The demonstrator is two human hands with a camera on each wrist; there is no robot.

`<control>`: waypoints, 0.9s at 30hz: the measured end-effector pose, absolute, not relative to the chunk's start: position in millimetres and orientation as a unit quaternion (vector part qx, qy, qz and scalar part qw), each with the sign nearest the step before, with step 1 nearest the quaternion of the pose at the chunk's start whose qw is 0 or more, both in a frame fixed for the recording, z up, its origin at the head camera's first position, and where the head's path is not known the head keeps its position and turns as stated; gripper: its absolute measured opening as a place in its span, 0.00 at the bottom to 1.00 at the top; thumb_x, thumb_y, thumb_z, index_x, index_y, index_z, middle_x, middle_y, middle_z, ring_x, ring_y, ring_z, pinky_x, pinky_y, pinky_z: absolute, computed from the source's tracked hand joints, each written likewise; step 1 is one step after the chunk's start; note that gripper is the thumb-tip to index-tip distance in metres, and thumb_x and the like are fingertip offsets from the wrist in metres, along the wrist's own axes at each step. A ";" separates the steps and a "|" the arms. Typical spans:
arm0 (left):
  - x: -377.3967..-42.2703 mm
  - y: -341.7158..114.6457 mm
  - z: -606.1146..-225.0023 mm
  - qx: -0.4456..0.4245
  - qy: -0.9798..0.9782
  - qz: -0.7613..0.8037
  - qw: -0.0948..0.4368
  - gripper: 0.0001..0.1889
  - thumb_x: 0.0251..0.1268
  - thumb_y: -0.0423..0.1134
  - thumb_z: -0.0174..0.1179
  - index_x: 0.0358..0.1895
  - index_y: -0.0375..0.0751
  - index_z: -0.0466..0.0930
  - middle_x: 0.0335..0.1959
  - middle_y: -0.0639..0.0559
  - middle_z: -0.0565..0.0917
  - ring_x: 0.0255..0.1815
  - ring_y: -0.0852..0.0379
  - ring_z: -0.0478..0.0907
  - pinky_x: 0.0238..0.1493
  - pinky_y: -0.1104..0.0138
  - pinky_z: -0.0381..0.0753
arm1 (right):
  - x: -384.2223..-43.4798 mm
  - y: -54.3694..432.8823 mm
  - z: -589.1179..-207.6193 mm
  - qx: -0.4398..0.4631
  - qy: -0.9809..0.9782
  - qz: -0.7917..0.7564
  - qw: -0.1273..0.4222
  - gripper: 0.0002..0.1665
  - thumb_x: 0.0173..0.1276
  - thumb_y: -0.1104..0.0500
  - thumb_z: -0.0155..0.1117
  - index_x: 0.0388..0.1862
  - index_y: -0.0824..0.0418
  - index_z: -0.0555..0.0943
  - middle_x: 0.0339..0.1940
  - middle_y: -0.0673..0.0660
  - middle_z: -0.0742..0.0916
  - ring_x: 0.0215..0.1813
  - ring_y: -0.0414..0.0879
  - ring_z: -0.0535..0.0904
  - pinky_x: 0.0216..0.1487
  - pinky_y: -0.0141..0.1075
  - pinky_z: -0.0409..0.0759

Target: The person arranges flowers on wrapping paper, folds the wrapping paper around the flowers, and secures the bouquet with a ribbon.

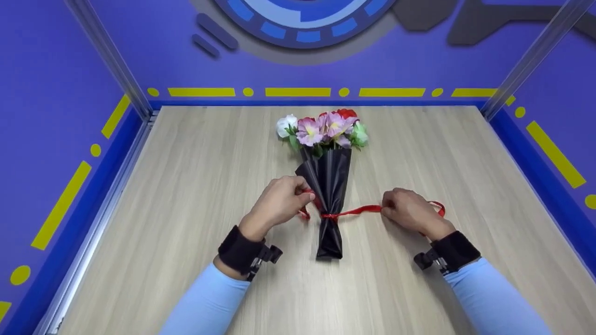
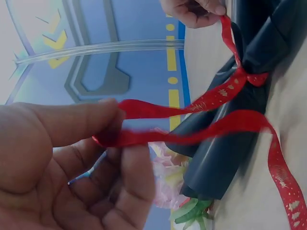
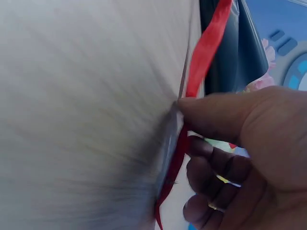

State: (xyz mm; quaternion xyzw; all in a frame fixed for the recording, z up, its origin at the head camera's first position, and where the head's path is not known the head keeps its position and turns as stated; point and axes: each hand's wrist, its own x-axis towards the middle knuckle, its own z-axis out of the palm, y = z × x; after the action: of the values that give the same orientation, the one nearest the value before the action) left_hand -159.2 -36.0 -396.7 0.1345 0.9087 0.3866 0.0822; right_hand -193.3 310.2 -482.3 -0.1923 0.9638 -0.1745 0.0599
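A bouquet in black wrapping [image 1: 331,179] lies on the table, its white, pink, red and green flowers [image 1: 321,128] pointing away from me. A red ribbon [image 1: 358,211] circles the narrow lower part of the wrapping. On the left of the bouquet, my left hand [image 1: 279,200] pinches one ribbon end between thumb and fingers. The left wrist view shows the ribbon [image 2: 223,93] looped at those fingertips, with gold print on it and a loose tail hanging down. To the right, my right hand [image 1: 412,211] pinches the other ribbon length, which runs fairly straight from the wrapping; its tail curls behind the hand.
The light wooden table [image 1: 200,153] extends around the bouquet on all sides. Blue panels with yellow markings [image 1: 298,92] stand along its back and sides, joined by metal corner posts [image 1: 526,60]. Both wrists wear black bands [image 1: 240,250] with small camera mounts.
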 end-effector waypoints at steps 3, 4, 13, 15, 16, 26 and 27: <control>-160.6 -35.2 -396.5 0.130 0.900 0.403 0.100 0.06 0.75 0.42 0.62 0.38 0.47 0.83 0.24 0.58 0.85 0.23 0.58 0.84 0.29 0.65 0.77 | -187.5 306.4 -479.9 -0.180 0.966 -0.184 0.025 0.04 0.65 0.60 0.68 0.38 0.57 0.84 0.34 0.54 0.82 0.36 0.47 0.79 0.38 0.44 0.77; -161.1 -34.9 -396.5 0.127 0.898 0.407 0.106 0.06 0.75 0.42 0.62 0.38 0.46 0.82 0.23 0.57 0.85 0.22 0.58 0.84 0.27 0.66 0.77 | -184.2 301.9 -477.9 -0.177 0.964 -0.196 0.007 0.05 0.65 0.60 0.69 0.39 0.58 0.83 0.36 0.54 0.83 0.37 0.48 0.80 0.39 0.44 0.78; -166.0 -30.8 -399.9 0.124 0.876 0.449 0.121 0.05 0.77 0.39 0.59 0.41 0.44 0.80 0.25 0.52 0.86 0.19 0.57 0.83 0.24 0.65 0.82 | -145.1 201.7 -456.6 -0.229 0.862 -0.446 0.075 0.13 0.72 0.53 0.70 0.48 0.60 0.87 0.29 0.47 0.86 0.29 0.39 0.79 0.30 0.32 0.78; -167.2 -30.0 -400.1 0.125 0.870 0.459 0.128 0.05 0.77 0.39 0.59 0.41 0.43 0.80 0.26 0.52 0.86 0.19 0.57 0.83 0.24 0.65 0.83 | -140.7 182.3 -455.9 -0.219 0.847 -0.474 0.103 0.14 0.72 0.51 0.70 0.48 0.60 0.87 0.26 0.45 0.83 0.26 0.37 0.76 0.27 0.30 0.74; -168.2 -29.7 -400.4 0.125 0.869 0.460 0.130 0.05 0.77 0.38 0.60 0.40 0.43 0.80 0.26 0.52 0.86 0.19 0.58 0.83 0.24 0.65 0.82 | -139.0 174.3 -455.7 -0.215 0.840 -0.485 0.114 0.13 0.72 0.52 0.70 0.47 0.60 0.87 0.24 0.45 0.82 0.25 0.36 0.74 0.26 0.29 0.72; -180.6 -26.9 -407.2 0.109 0.900 0.406 0.117 0.02 0.66 0.34 0.61 0.39 0.45 0.81 0.32 0.54 0.83 0.30 0.58 0.77 0.31 0.67 0.74 | -122.1 144.6 -457.1 -0.289 0.872 -0.375 0.123 0.13 0.70 0.59 0.69 0.23 0.54 0.82 0.17 0.39 0.74 0.21 0.31 0.69 0.23 0.27 0.67; -181.2 -26.3 -408.1 0.110 0.901 0.402 0.117 0.03 0.65 0.34 0.61 0.39 0.46 0.81 0.32 0.54 0.83 0.31 0.58 0.77 0.32 0.67 0.74 | -121.8 145.0 -457.7 -0.290 0.876 -0.365 0.120 0.12 0.69 0.59 0.69 0.24 0.54 0.83 0.17 0.39 0.75 0.21 0.31 0.70 0.23 0.27 0.68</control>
State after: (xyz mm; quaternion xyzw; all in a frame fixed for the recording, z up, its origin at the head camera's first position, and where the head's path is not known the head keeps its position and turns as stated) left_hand -181.2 -26.3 -408.1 0.1103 0.9014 0.4020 0.1168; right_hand -121.8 145.0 -457.7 -0.2900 0.8765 -0.3653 0.1195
